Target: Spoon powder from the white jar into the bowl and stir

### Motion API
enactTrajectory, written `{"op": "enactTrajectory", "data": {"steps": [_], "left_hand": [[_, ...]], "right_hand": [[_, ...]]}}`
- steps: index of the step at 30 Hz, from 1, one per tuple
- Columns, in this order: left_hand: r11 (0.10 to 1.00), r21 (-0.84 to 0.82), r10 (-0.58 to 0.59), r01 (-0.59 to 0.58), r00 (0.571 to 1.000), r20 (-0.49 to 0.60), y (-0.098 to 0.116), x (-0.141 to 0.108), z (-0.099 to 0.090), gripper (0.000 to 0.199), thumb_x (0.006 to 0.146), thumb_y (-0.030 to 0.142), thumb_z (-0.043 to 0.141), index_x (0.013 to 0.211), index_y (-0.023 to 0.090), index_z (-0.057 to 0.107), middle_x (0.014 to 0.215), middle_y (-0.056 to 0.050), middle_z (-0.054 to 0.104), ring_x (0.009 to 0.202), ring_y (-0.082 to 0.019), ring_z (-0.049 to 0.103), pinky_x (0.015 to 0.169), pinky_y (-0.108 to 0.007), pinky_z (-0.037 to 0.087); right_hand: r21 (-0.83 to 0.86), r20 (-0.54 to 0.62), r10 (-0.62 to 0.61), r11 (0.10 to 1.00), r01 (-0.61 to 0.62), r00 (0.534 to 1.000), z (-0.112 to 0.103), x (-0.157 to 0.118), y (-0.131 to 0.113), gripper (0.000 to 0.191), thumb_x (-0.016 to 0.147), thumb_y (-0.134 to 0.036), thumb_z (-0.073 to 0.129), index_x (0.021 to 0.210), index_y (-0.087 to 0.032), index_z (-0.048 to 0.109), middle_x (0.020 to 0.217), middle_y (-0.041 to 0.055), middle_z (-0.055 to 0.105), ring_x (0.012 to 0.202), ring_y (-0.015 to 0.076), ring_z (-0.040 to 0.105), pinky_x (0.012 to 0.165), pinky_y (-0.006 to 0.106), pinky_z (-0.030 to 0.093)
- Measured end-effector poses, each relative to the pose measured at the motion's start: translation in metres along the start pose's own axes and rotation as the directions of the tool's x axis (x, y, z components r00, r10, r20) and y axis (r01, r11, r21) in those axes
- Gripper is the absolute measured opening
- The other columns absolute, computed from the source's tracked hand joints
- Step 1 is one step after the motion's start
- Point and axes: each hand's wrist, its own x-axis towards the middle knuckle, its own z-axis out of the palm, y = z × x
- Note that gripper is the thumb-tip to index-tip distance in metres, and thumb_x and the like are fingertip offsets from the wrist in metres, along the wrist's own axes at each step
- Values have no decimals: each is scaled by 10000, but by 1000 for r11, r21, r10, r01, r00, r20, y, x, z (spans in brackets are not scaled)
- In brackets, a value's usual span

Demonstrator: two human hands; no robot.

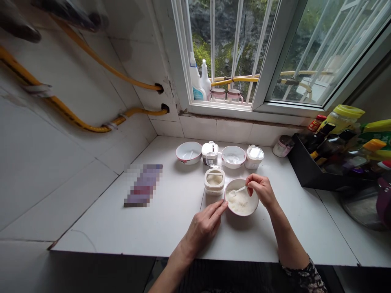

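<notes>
Between finger and thumb of my right hand is a small white spoon, its tip down in white granules. The granules lie in a round white bowl at the middle of the counter. My left hand rests at the bowl's lower left, fingers stretched out and fingertips touching the rim. Left of the bowl stands a square white seasoning jar, its clear lid raised and pale granules inside. Behind it are a lidded jar, a bowl with a spoon, another bowl and a closed jar.
A pixelated item lies to the left on the white counter. At right, a black box holds several bottles, with a round jar beside it. Yellow pipes run along the left wall; a barred window is behind.
</notes>
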Motion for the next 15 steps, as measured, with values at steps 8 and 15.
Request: {"op": "enactTrajectory", "data": {"steps": [8,15], "left_hand": [[1000,1,5,-5,1000,3,1,2,-1,538,941,9,400,1457,160,424,1208,-137,667,1100,-200,671,883,-294,612],[1000,4,14,-14,1000,-6,0,1,0,549,933,1,400,1460,152,419,1202,-140,670,1091,-204,675,866,-300,619]], "right_hand": [[135,-5,67,989,-65,998,-10,5,-1,89,594,-220,528,559,-188,603,382,-26,526,424,120,430,547,284,379],[200,-22,92,976,-86,995,-16,12,7,78,607,-246,564,593,-185,610,394,-30,513,433,132,451,587,317,388]]}}
